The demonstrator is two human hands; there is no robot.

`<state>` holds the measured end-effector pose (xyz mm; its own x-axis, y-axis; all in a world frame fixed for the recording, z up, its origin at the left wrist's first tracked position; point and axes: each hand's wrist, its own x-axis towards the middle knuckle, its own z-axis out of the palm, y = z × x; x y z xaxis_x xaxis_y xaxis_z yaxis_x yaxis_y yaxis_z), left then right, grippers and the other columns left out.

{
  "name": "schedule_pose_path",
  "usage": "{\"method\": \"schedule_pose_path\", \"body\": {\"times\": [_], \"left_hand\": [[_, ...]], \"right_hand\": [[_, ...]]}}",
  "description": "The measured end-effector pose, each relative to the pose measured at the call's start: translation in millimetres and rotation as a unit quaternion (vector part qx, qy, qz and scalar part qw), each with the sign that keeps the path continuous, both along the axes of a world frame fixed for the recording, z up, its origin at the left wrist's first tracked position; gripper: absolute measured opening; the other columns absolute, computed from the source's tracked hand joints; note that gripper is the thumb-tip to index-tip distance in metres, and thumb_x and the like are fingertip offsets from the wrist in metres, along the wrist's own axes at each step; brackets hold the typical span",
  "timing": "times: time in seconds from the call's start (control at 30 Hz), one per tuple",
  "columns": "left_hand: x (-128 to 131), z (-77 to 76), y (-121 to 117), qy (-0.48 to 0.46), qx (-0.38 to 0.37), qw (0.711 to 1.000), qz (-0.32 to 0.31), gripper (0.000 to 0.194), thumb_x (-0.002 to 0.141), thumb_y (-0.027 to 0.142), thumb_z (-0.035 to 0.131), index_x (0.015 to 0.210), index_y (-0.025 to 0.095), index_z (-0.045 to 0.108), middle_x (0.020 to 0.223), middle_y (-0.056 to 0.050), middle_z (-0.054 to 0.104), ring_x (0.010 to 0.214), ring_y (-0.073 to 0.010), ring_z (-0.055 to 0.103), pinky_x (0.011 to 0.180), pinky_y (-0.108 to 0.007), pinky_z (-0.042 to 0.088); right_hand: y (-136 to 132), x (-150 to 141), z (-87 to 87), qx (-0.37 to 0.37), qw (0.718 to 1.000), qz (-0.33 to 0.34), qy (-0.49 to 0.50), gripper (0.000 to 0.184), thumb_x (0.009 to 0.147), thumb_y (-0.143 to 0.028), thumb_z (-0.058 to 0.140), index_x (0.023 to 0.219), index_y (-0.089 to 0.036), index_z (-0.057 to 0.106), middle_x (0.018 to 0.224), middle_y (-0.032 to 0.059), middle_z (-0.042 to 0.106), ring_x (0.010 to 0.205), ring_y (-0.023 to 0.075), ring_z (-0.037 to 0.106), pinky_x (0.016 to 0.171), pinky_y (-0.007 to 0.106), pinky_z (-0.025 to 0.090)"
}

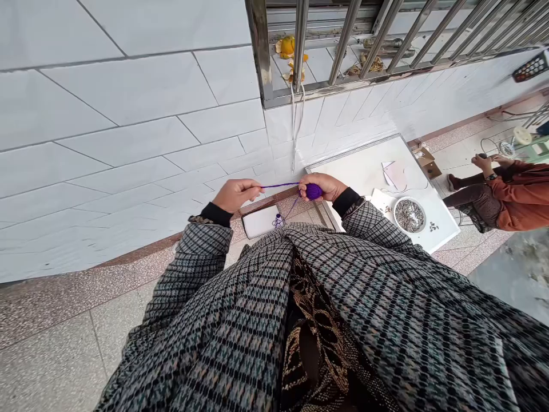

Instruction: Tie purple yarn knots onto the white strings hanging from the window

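My right hand (325, 186) is closed around a small ball of purple yarn (313, 191). A taut purple strand (281, 185) runs from the ball leftwards to my left hand (235, 194), which pinches its end. A loose length of the same yarn hangs down from the ball toward a tangle (278, 220) over a white rectangular tray (261, 222). Both hands are held in front of my chest, above my checked coat.
A white tiled wall (128, 137) stands ahead, with a barred metal window (343, 46) and orange peel on its sill. A white table (369, 169) at right holds papers and a round bowl (409, 214). Another person (510, 194) sits far right.
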<state>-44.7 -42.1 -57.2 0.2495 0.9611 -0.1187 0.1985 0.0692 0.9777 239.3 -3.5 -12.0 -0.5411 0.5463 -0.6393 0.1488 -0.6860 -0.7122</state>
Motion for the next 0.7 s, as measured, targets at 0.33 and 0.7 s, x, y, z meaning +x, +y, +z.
{"method": "schedule_pose_path", "body": {"times": [0.33,0.7], "left_hand": [[-56.0,4.8,-9.3,0.074,-0.006,0.983,0.165,0.02,0.076,0.038,0.072,0.078,0.019,0.074,0.069,-0.004,0.068,0.071,-0.0208,0.065,0.084,-0.04,0.058],[-53.6,17.5,-2.0,-0.336,-0.026,0.839,0.427,0.033,0.059,0.026,0.067,0.075,0.022,0.039,0.068,0.004,0.049,0.074,-0.0142,0.062,0.095,-0.042,0.062]], "right_hand": [[2.5,7.0,-5.3,0.032,0.992,0.112,-0.043,0.017,0.089,-0.027,0.063,0.08,-0.014,0.059,0.062,0.0043,0.068,0.046,0.0132,0.062,0.027,0.016,0.027],[3.9,17.8,-8.9,0.037,0.988,0.108,-0.102,0.019,0.09,-0.028,0.071,0.085,-0.012,0.063,0.06,0.0029,0.068,0.045,0.0118,0.06,0.029,0.016,0.027]]}}
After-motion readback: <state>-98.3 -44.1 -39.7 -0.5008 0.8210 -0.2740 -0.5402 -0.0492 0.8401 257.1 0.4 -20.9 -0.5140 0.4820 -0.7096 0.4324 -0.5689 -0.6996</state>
